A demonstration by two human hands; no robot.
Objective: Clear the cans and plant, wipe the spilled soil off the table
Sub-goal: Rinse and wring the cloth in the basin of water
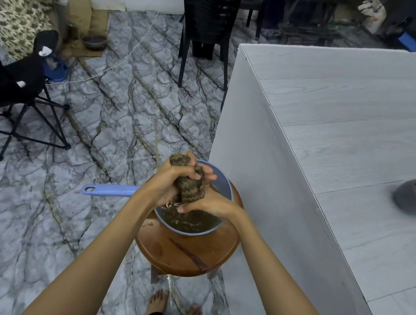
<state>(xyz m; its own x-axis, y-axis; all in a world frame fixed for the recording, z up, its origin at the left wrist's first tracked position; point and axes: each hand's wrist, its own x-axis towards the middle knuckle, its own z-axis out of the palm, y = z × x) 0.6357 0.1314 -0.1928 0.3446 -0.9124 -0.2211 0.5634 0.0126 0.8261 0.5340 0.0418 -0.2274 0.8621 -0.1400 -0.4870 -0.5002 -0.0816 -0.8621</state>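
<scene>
Gripping cloth point(190, 181), both hands point(193, 191) | grey table point(357, 121) | marble floor point(103, 122)

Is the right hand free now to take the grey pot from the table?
Probably not yet. The right hand and the left hand both grip a dirty cloth over the blue basin. The grey pot stands unobstructed on the table.
</scene>
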